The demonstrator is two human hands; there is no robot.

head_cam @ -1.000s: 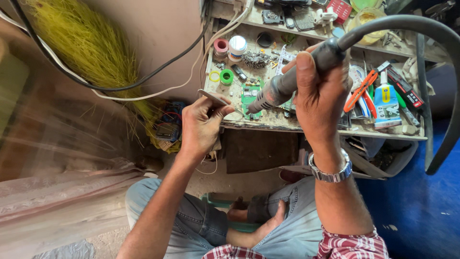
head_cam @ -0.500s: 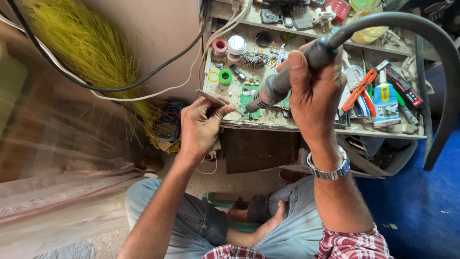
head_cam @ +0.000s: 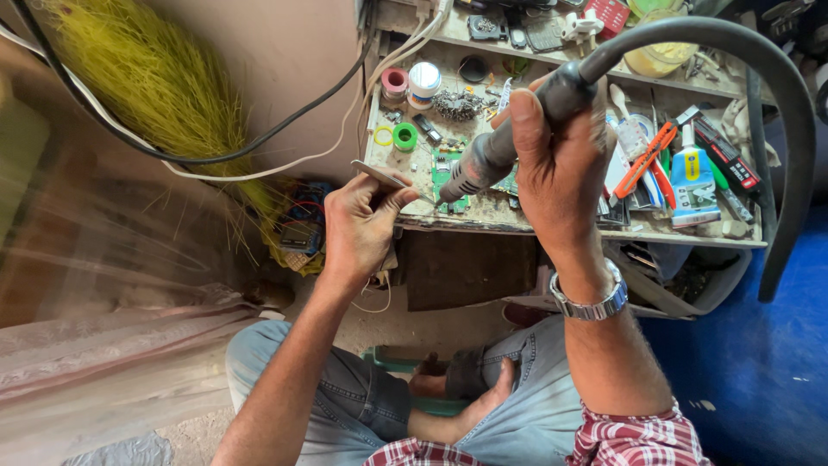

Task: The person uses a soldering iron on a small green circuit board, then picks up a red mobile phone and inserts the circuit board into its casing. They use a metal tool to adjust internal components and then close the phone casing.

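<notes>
My right hand (head_cam: 556,164) grips the dark handle of a hot-air tool (head_cam: 492,155) with a thick black hose (head_cam: 759,78) arching over to the right. Its nozzle points down at a green circuit board (head_cam: 447,177) on the small cluttered workbench (head_cam: 517,226). My left hand (head_cam: 362,224) pinches metal tweezers (head_cam: 384,178), whose tips reach toward the same board from the left. A metal watch sits on my right wrist.
Tape rolls (head_cam: 405,136), a white jar (head_cam: 424,79), orange-handled pliers (head_cam: 645,160) and a glue bottle (head_cam: 693,181) crowd the bench. A yellow straw broom (head_cam: 164,86) and cables (head_cam: 259,147) lie against the wall at left. Blue floor (head_cam: 742,362) at right; my legs below.
My right hand with the hot-air tool has shifted slightly; the nozzle stays over the green board. The left hand and tweezers have barely moved.
</notes>
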